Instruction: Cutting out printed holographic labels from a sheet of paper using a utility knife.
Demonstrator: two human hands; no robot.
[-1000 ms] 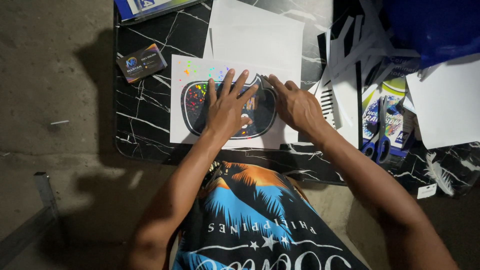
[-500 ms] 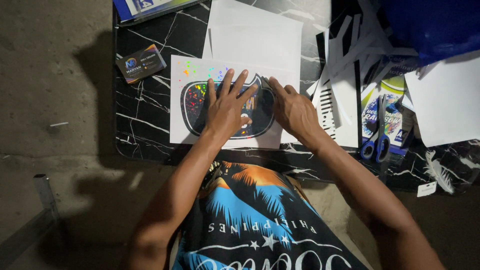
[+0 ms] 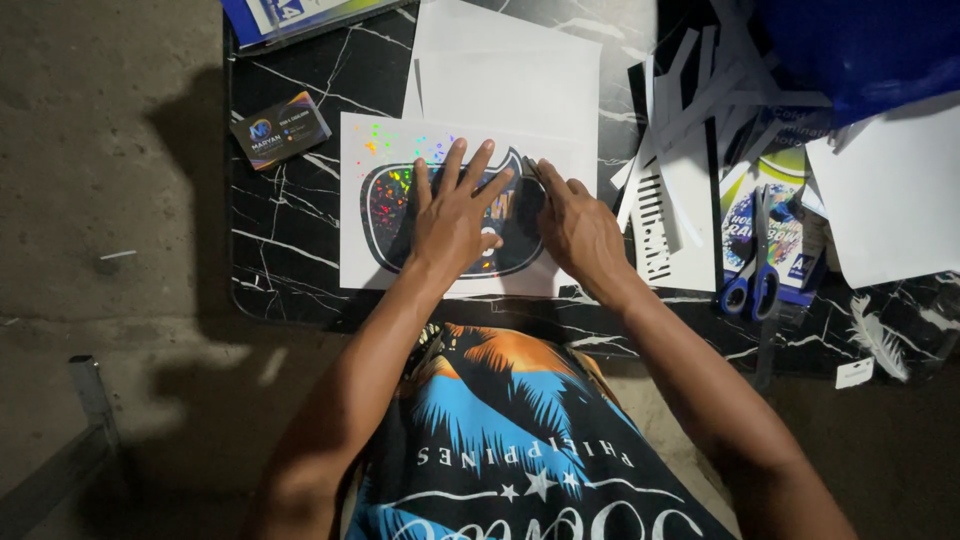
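Observation:
A white sheet (image 3: 360, 265) lies on the black marble table (image 3: 285, 285). It carries a dark, rounded sticker (image 3: 385, 215) with rainbow holographic specks. My left hand (image 3: 455, 215) lies flat on the sticker, fingers spread, and holds nothing. My right hand (image 3: 580, 230) rests at the sticker's right edge, fingers curled together. A thin dark tip, which looks like a small tool (image 3: 530, 170), pokes out past my fingertips onto the sticker. What kind of tool it is stays unclear.
Blank white sheets (image 3: 510, 80) lie behind the sticker sheet. Left of them sits a small dark card (image 3: 280, 130). To the right are cut white paper strips (image 3: 690, 90), blue-handled scissors (image 3: 752, 270) on a colourful pack (image 3: 795, 215), more white paper (image 3: 890, 200) and a blue bag (image 3: 850, 50).
My right hand has slid left from the sheet's right margin onto the sticker's right edge. My left hand has stayed flat in place.

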